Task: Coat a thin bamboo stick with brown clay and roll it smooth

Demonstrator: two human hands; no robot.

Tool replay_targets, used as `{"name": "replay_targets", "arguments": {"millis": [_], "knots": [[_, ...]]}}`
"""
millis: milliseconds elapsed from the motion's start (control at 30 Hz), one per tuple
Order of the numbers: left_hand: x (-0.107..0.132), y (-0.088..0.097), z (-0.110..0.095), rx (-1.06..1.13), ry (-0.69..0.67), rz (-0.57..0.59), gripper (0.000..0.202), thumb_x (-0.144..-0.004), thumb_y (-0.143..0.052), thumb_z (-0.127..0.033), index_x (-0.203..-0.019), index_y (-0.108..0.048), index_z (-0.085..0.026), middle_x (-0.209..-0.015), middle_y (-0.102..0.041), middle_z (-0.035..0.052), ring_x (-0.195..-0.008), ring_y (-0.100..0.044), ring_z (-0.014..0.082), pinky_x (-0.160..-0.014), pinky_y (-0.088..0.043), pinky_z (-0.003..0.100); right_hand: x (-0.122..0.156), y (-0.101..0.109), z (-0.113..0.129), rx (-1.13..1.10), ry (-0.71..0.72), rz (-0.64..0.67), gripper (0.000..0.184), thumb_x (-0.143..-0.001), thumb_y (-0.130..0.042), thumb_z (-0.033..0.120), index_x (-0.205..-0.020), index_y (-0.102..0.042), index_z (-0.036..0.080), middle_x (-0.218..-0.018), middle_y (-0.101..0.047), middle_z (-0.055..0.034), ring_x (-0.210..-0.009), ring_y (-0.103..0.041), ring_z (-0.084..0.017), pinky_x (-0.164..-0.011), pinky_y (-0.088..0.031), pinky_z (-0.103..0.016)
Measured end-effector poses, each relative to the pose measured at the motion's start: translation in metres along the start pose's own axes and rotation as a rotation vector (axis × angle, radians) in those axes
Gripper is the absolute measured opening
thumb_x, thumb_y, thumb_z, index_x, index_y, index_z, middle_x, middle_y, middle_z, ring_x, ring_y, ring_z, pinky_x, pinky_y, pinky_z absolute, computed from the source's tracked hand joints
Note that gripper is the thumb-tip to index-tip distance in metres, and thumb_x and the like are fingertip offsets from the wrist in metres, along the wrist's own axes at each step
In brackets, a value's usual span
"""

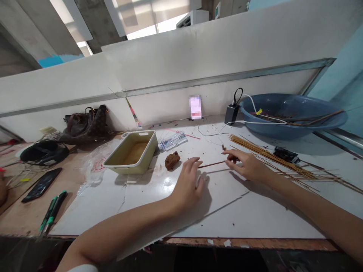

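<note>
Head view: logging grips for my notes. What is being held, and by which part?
The right hand pinches a thin brown stick near its right end; the left hand is at the other end, and whether it grips cannot be told.

The person's left arm (119,228) is reaching in from the bottom of the view, and the left hand (188,183) is bending at the wrist and curving its fingers (195,162) downward, with the tips pointing toward the other hand. The right arm (309,200) is stretching in from the other side, and the right hand (246,166) is turning palm down and pinching its fingers (231,155) together. The two hands are facing each other, close but not touching.
</note>
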State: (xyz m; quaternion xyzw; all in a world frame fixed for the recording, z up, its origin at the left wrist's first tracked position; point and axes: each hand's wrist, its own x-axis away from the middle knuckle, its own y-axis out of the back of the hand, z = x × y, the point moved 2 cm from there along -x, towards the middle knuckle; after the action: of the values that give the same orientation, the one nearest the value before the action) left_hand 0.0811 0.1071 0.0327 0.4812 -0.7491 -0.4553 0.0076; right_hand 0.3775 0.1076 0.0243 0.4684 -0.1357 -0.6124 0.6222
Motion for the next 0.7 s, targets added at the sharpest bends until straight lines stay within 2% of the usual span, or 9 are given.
{"name": "replay_targets", "arguments": {"millis": [100, 167, 233, 333, 500, 600, 700], "knots": [[0.015, -0.005, -0.020, -0.230, -0.158, 0.255, 0.064, -0.104, -0.054, -0.025, -0.165, -0.041, -0.008, -0.174, -0.044, 0.0263, -0.168, -0.033, 0.0408, -0.136, -0.034, 0.065, 0.004, -0.015, 0.015, 0.002, 0.148, 0.052, 0.033, -0.112, -0.059, 0.037, -0.140, -0.068, 0.022, -0.117, -0.080, -0.0133, -0.105, -0.077, -0.029, -0.095, -0.063, -0.046], [0.026, -0.010, -0.028, -0.304, -0.195, 0.367, 0.069, -0.106, -0.052, -0.029, -0.168, -0.037, -0.003, -0.179, -0.035, 0.0278, -0.171, -0.027, 0.0404, -0.138, -0.031, 0.060, 0.006, -0.026, 0.026, 0.002, 0.206, 0.063, 0.031, -0.114, -0.055, 0.031, -0.140, -0.068, 0.023, -0.120, -0.079, -0.0145, -0.110, -0.077, -0.030, -0.097, -0.064, -0.047], [0.032, -0.014, -0.029, -0.354, -0.174, 0.422, 0.069, -0.110, -0.048, -0.033, -0.169, -0.035, -0.001, -0.181, -0.028, 0.0277, -0.172, -0.022, 0.0388, -0.139, -0.030, 0.056, 0.008, -0.036, 0.036, 0.009, 0.252, 0.075, 0.028, -0.115, -0.052, 0.027, -0.136, -0.070, 0.022, -0.115, -0.079, -0.0138, -0.106, -0.076, -0.029, -0.093, -0.065, -0.047], [0.033, -0.018, -0.023, -0.401, -0.099, 0.454, 0.070, -0.113, -0.042, -0.038, -0.170, -0.035, 0.001, -0.182, -0.025, 0.0267, -0.172, -0.020, 0.0368, -0.141, -0.026, 0.053, 0.010, -0.043, 0.047, 0.048, 0.314, 0.090, 0.027, -0.115, -0.051, 0.023, -0.133, -0.071, 0.021, -0.111, -0.079, -0.0136, -0.104, -0.075, -0.030, -0.092, -0.065, -0.049], [0.032, -0.020, -0.016, -0.432, -0.025, 0.477, 0.072, -0.114, -0.039, -0.045, -0.170, -0.039, 0.001, -0.181, -0.027, 0.0257, -0.172, -0.021, 0.0360, -0.141, -0.025, 0.051, 0.013, -0.041, 0.054, 0.092, 0.334, 0.086, 0.038, -0.112, -0.054, 0.023, -0.147, -0.067, 0.018, -0.134, -0.079, -0.0166, -0.123, -0.075, -0.032, -0.109, -0.062, -0.053], [0.033, -0.021, -0.016, -0.427, -0.038, 0.455, 0.073, -0.114, -0.039, -0.045, -0.170, -0.037, 0.001, -0.181, -0.025, 0.0256, -0.172, -0.019, 0.0353, -0.141, -0.025, 0.051, 0.018, -0.046, 0.055, 0.115, 0.374, 0.148, 0.051, -0.113, -0.052, 0.027, -0.162, -0.058, 0.015, -0.152, -0.072, -0.0182, -0.139, -0.069, -0.032, -0.121, -0.056, -0.055], [0.034, -0.023, -0.014, -0.415, -0.053, 0.424, 0.075, -0.113, -0.041, -0.044, -0.174, -0.031, -0.002, -0.182, -0.023, 0.0249, -0.173, -0.018, 0.0349, -0.141, -0.025, 0.052, 0.025, -0.056, 0.055, 0.173, 0.393, 0.199, 0.063, -0.115, -0.051, 0.036, -0.173, -0.043, 0.013, -0.167, -0.057, -0.0213, -0.154, -0.057, -0.034, -0.128, -0.048, -0.057]]}}
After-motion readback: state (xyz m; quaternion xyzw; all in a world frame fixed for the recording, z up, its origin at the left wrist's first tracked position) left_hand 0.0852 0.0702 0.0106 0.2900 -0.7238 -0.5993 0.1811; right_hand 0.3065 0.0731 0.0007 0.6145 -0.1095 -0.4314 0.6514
